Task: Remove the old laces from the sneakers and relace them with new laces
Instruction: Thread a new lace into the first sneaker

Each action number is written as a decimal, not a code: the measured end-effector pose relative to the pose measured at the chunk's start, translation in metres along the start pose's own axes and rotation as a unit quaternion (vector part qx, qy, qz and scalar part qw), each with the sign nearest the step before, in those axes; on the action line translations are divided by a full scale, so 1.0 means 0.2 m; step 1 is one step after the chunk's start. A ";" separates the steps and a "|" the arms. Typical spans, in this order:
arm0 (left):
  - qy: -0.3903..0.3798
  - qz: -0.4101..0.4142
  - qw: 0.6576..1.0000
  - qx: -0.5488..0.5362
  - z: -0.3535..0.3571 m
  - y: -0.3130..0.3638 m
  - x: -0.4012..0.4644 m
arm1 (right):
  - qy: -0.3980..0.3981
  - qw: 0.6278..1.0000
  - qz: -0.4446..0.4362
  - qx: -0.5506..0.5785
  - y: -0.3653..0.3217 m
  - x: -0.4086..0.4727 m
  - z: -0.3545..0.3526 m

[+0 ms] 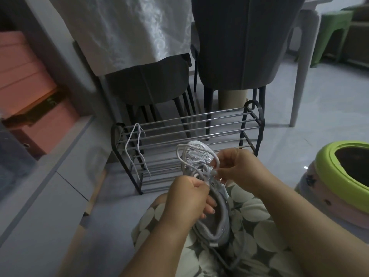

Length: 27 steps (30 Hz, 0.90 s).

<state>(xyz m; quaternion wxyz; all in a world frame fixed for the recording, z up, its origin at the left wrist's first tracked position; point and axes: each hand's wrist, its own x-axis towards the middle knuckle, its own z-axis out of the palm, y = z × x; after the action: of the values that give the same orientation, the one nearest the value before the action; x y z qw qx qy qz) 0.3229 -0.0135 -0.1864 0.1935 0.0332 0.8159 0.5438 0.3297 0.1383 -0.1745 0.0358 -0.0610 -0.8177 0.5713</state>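
A grey and white sneaker (214, 220) lies on my lap, toe pointing away from me. My left hand (187, 196) grips its side by the eyelets and pinches a lace end there. My right hand (237, 168) pinches the white lace (191, 146) that loops over the toe. A second white lace (137, 148) hangs over the left end of the metal shoe rack (199, 120), apart from both hands. A grey lace (239, 258) trails across my lap below the sneaker.
Two dark chairs (243, 47) stand behind the rack, one under a white cloth. A green-rimmed stool (339, 176) sits at my right, a white cabinet edge (50, 176) at my left. Pink boxes (24, 76) stack at far left.
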 end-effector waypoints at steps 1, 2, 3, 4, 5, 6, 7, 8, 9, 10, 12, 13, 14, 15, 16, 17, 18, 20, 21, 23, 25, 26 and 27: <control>0.002 -0.006 1.000 -0.020 0.00 0.00 0.00 | -0.003 1.000 -0.003 -0.021 0.00 0.00 0.00; 0.004 -0.010 0.999 -0.039 0.00 0.00 0.00 | -0.006 0.999 -0.007 -0.040 0.00 0.00 0.01; 0.005 -0.010 0.999 -0.052 0.00 -0.01 -0.01 | -0.009 0.999 -0.011 -0.052 0.00 0.00 0.01; 0.004 -0.007 0.998 -0.060 0.00 -0.01 -0.01 | -0.011 0.998 -0.015 -0.061 0.00 0.00 0.01; 0.002 -0.004 0.998 -0.066 0.01 -0.01 -0.01 | -0.012 0.997 -0.019 -0.070 0.00 0.00 0.02; 0.000 -0.003 0.997 -0.071 0.01 -0.02 -0.01 | -0.012 0.996 -0.025 -0.081 0.00 0.01 0.03; -0.001 -0.003 0.997 -0.077 0.01 -0.02 -0.01 | -0.011 0.995 -0.031 -0.091 0.00 0.01 0.03; -0.003 -0.003 0.997 -0.082 0.00 -0.02 -0.01 | -0.010 0.995 -0.037 -0.096 0.00 0.01 0.03; -0.006 -0.004 0.996 -0.085 0.00 -0.02 -0.01 | -0.011 0.994 -0.041 -0.098 0.00 0.01 0.03; -0.010 -0.004 0.996 -0.088 0.00 -0.02 -0.01 | -0.014 0.994 -0.043 -0.097 0.00 0.01 0.03; -0.026 -0.010 0.994 -0.107 0.00 -0.02 -0.02 | -0.024 0.996 -0.037 -0.074 0.02 0.01 0.02; -0.035 -0.015 0.992 -0.124 -0.01 -0.02 -0.02 | -0.032 0.998 -0.028 -0.050 0.03 0.01 0.02; -0.044 -0.020 0.989 -0.139 -0.01 -0.02 -0.02 | -0.041 0.999 -0.017 -0.021 0.04 0.01 0.01; -0.052 -0.024 0.987 -0.151 -0.01 -0.02 -0.02 | -0.051 0.999 -0.005 0.012 0.05 0.01 0.00; -0.059 -0.027 0.985 -0.159 -0.01 -0.03 -0.02 | -0.061 0.997 0.005 0.041 0.06 0.01 0.00; -0.065 -0.029 0.984 -0.164 -0.01 -0.03 -0.02 | -0.070 0.996 0.011 0.062 0.07 0.01 -0.01; -0.071 -0.031 0.983 -0.168 -0.01 -0.03 -0.01 | -0.077 0.994 0.013 0.076 0.08 0.02 -0.01; -0.082 -0.037 0.981 -0.175 0.00 -0.04 -0.01 | -0.090 0.991 0.009 0.095 0.08 0.02 -0.01; -0.089 -0.040 0.979 -0.178 0.00 -0.04 -0.01 | -0.093 0.991 0.006 0.101 0.08 0.01 -0.01; -0.103 -0.048 0.976 -0.187 0.00 -0.04 -0.01 | -0.098 0.989 0.005 0.108 0.10 0.02 -0.01; -0.115 -0.051 0.972 -0.200 0.00 -0.05 -0.01 | -0.105 0.988 0.007 0.112 0.11 0.02 -0.01; -0.121 -0.050 0.970 -0.207 0.01 -0.05 -0.01 | -0.111 0.987 0.004 0.115 0.11 0.02 -0.01; -0.126 -0.047 0.968 -0.213 0.00 -0.05 -0.01 | -0.119 0.986 0.000 0.116 0.12 0.02 -0.01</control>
<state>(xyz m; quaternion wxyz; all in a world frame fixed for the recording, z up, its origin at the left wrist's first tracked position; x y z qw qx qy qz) 0.3271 -0.0174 -0.1947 0.3225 0.0211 0.6506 0.6872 0.3266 0.1489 -0.1960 -0.0553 0.0121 -0.7443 0.6654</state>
